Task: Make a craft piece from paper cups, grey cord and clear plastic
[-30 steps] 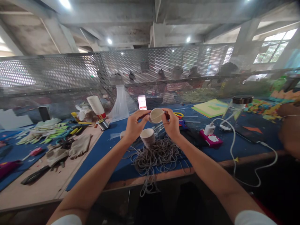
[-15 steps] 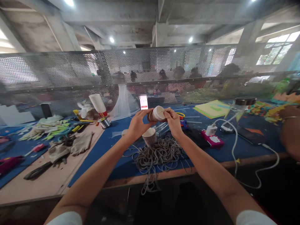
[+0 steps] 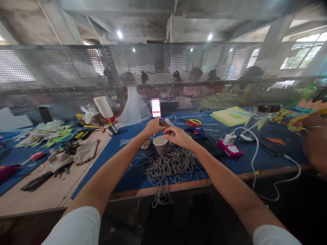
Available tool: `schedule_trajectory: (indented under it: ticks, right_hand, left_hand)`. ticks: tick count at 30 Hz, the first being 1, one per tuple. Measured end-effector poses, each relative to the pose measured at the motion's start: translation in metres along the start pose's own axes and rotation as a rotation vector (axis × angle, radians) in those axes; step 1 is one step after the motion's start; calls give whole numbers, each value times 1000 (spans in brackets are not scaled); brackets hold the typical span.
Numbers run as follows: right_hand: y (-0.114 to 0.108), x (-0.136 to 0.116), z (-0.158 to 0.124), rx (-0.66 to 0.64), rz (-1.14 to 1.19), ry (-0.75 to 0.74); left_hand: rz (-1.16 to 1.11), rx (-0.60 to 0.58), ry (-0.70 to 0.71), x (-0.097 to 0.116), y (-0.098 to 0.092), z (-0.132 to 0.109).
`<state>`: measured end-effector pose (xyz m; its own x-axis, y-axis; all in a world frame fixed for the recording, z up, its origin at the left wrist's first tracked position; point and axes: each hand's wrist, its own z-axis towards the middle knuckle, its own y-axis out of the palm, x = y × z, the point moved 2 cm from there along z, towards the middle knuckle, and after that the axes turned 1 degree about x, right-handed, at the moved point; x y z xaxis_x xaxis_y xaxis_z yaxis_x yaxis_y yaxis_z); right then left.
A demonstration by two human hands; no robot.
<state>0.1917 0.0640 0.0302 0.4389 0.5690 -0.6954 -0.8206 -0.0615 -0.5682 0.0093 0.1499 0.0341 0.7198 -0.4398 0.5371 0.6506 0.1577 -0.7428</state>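
My left hand (image 3: pixel 152 126) is closed round a small paper cup (image 3: pixel 167 122) held on its side above the blue mat. My right hand (image 3: pixel 180 136) lies just right of that cup, thumb and fingers pressed together on what looks like a thin grey cord running to it. Directly below both hands a second paper cup (image 3: pixel 160 145) stands upright on a tangled pile of grey cord (image 3: pixel 171 165), which spills over the table's front edge.
Scissors (image 3: pixel 192 122), a pink device (image 3: pixel 231 149) with a white charger cable (image 3: pixel 255 160), a phone (image 3: pixel 155 108) and a glass jar (image 3: pixel 265 114) lie to the right. Gloves and tools (image 3: pixel 74 154) cover the left. Another person's arm (image 3: pixel 315 149) is at far right, behind it a mesh screen (image 3: pixel 163 68).
Both hands have dropped from in front of me down to just above the standing cup. The held cup has turned onto its side, and my view has tilted slightly.
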Motion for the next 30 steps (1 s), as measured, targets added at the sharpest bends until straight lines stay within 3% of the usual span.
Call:
schedule_trajectory:
  ticks: [2, 4, 8, 13, 18, 25, 27, 30]
  right_hand:
    - [4, 1, -2, -56, -34, 22]
    - [6, 3, -2, -58, -51, 50]
    - [6, 6, -1, -12, -51, 71]
    - [-1, 12, 2, 131, -114, 72]
    - [-1, 15, 3, 159, -191, 74]
    - [4, 15, 1, 144, -206, 54]
    - [2, 14, 1, 186, -204, 39]
    - [-5, 10, 1, 340, -208, -19]
  left_hand:
    - [8, -38, -21, -5, 5, 1]
    - [23, 2, -2, -5, 2, -1]
    - [100, 89, 93, 2, -20, -18]
    - [123, -238, 89, -1, -36, -52]
    - [184, -287, 37, -10, -35, -67]
    - [85, -237, 54, -5, -32, -69]
    - [47, -154, 43, -5, -33, -70]
    - [-41, 72, 35, -7, -40, -68]
